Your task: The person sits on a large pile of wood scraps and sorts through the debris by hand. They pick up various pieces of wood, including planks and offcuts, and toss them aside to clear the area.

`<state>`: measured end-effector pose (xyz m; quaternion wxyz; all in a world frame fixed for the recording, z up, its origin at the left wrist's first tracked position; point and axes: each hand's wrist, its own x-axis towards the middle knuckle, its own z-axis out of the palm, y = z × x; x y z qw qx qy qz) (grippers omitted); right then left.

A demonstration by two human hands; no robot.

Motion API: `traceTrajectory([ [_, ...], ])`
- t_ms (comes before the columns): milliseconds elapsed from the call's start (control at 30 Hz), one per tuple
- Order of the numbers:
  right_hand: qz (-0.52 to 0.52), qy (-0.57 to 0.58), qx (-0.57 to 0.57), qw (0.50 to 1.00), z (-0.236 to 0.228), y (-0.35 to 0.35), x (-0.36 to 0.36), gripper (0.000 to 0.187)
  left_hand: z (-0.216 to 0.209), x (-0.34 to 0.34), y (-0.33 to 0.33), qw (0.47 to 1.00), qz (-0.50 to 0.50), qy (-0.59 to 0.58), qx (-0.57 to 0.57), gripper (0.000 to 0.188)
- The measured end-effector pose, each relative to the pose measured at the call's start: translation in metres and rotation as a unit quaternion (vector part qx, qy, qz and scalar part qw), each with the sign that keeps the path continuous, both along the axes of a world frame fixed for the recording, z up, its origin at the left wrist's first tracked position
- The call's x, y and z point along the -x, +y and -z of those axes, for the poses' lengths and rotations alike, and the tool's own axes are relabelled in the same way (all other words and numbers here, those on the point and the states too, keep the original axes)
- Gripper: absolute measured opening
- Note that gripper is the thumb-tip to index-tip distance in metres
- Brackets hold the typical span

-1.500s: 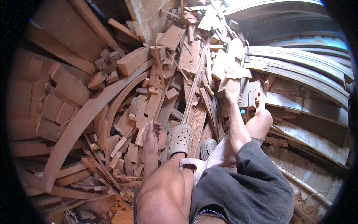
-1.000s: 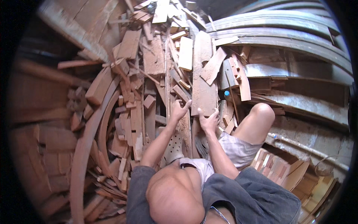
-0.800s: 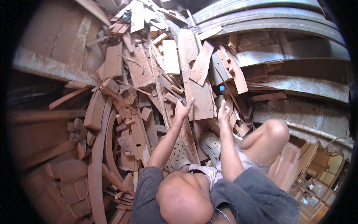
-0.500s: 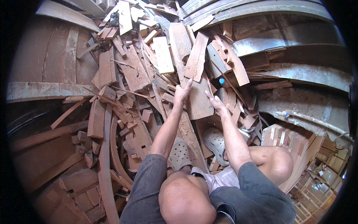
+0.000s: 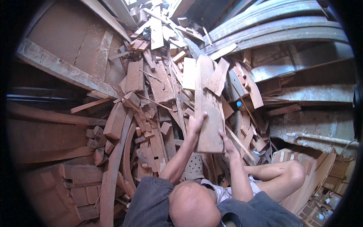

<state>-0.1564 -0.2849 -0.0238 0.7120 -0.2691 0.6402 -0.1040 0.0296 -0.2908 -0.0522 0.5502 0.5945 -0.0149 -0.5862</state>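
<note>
A thick wooden board point(image 5: 210, 130) stands out in front of me, its near end broad and its far end among the scraps. My left hand point(image 5: 196, 123) grips its left edge, thumb lying on the upper face. On the opposite edge, closer to the near end, my right hand point(image 5: 228, 144) is closed round the wood. A shorter wood offcut point(image 5: 218, 77) with a slanted end rests against the board's far part. Just left of it lies a pale, bright wood block point(image 5: 188, 73). My fingers under the board are hidden.
Wood scraps point(image 5: 155, 81) of many sizes are heaped ahead and to the left. A long curved plank point(image 5: 115, 170) runs along the left. Large curved beams point(image 5: 280, 32) rise at the right, above a pale pipe point(image 5: 321, 139). My clog point(image 5: 193, 168) is among the wood below the board.
The board has been lifted and drawn nearer, my hands now gripping both edges farther along it. The slanted offcut has shifted on it, and the whole view has tilted.
</note>
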Motion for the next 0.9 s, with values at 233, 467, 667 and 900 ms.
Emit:
traceTrajectory([
  [233,-0.074,0.054,-0.019,0.996,-0.074,0.051,0.034,0.062,0.014,0.051,0.088,0.996,0.061,0.057,-0.029,0.055],
  [467,-0.172,0.198,0.118,0.958,-0.074,0.092,0.093,0.064,0.019,0.065,0.062,0.938,-0.070,0.330,0.077,0.057],
  [667,-0.214,0.183,0.093,0.955,-0.097,0.074,0.087,0.067,0.039,0.066,0.055,0.906,-0.037,0.414,0.081,0.049],
  [900,-0.209,0.133,0.130,0.960,-0.123,0.094,0.096,0.072,-0.009,0.052,0.082,0.959,-0.030,0.246,0.140,0.050],
])
